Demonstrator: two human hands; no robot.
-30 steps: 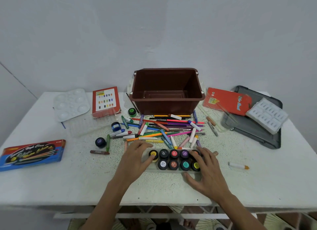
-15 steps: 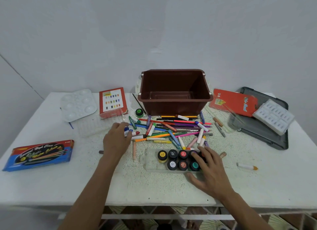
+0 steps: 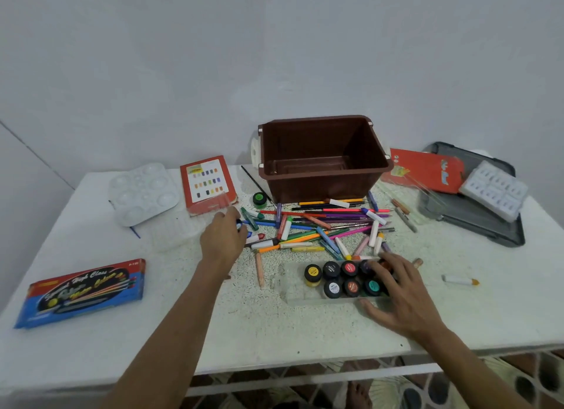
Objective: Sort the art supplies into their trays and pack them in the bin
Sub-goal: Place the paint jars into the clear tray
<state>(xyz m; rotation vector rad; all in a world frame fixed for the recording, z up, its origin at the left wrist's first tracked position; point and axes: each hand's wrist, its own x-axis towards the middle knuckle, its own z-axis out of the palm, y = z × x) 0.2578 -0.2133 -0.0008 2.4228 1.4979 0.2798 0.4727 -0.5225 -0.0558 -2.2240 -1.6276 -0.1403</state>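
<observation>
Paint tray (image 3: 290, 290) being filled: right hand (image 3: 399, 289) spread on its right end, left hand (image 3: 224, 237) beyond it seemingly pinching a blue pot (image 3: 239, 224) to slot in.

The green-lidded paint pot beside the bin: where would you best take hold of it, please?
Probably the paint pot's round lid, pinched from above: it stands upright, with the brown bin close behind and a thin brush alongside, so its near-left side is freest.

Person, two limbs in view: bare left hand (image 3: 224, 240), bare right hand (image 3: 403, 292), unsleeved forearms (image 3: 171, 332); bare foot (image 3: 357, 393) under worktop (image 3: 274, 332).
</observation>
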